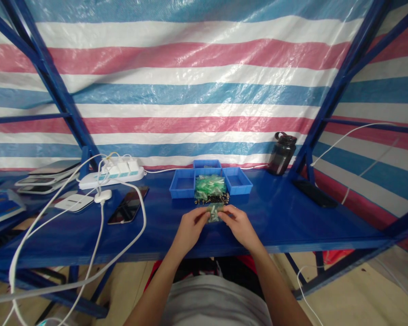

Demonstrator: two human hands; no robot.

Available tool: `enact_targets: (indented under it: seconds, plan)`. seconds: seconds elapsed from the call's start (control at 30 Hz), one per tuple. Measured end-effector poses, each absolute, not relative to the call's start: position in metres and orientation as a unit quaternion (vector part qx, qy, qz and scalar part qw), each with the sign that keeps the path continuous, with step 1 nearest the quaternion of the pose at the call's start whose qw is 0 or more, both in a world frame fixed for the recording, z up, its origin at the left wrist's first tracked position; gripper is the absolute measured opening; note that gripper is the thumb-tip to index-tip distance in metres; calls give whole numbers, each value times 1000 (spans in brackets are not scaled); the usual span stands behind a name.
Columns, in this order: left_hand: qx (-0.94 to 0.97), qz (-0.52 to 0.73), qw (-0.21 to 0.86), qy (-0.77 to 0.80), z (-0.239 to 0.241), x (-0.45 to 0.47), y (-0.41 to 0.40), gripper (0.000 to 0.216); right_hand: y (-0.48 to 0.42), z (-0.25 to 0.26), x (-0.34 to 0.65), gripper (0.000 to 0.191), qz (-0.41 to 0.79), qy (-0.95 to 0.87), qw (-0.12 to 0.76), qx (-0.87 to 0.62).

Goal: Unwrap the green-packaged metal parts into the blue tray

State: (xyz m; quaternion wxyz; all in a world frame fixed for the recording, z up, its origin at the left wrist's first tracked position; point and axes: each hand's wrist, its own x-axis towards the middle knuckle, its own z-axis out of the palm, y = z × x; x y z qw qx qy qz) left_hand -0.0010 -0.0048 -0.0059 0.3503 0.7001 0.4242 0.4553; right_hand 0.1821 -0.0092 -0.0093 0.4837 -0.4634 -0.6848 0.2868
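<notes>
Between my two hands is a small clear plastic bag (pixel 214 213) with several pale, slim pieces in it. My left hand (pixel 193 222) pinches the bag's left side, and my right hand (pixel 237 222) pinches its right side. Just beyond my fingertips lies a scatter of small dark and brassy metal parts (pixel 212 198). Behind those, a pile of greenish small bags (pixel 210 184) fills the space between a left blue bin (pixel 182 194) and a right blue bin (pixel 238 190). Another blue bin (pixel 207 163) stands at the back. What the pieces in the bag are, I cannot make out.
On the left of the blue table (pixel 275 226) are a white power strip (pixel 112 174), looping white cables (pixel 144 217), a phone (pixel 127 206) and a white flat device (pixel 74 202). A dark bottle (pixel 282 154) and a black flat object (pixel 314 194) sit at the right. Blue frame posts rise on both sides.
</notes>
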Motion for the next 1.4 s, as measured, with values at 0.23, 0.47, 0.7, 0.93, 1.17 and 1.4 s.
enact_targets:
  seconds: [0.23, 0.47, 0.7, 0.93, 1.17, 1.4]
  plan:
    - [696, 446, 374, 420, -3, 1, -6, 33, -10, -7, 182, 19, 263, -696, 480, -465]
    - [734, 416, 314, 436, 5, 1, -9, 31, -12, -6, 182, 22, 277, -693, 475, -466]
    - [733, 427, 315, 426, 1, 0, -8, 30, -5, -15, 182, 24, 288, -628, 521, -501]
    - [727, 441, 335, 405, 2, 0, -11, 25, -12, -7, 178, 22, 332, -682, 474, -448]
    - [778, 421, 306, 351, 4, 1, -12, 26, -16, -3, 178, 24, 331, -719, 440, -424]
    - [701, 474, 305, 437, -8, 1, -2, 29, -13, -10, 181, 22, 358, -688, 461, -431]
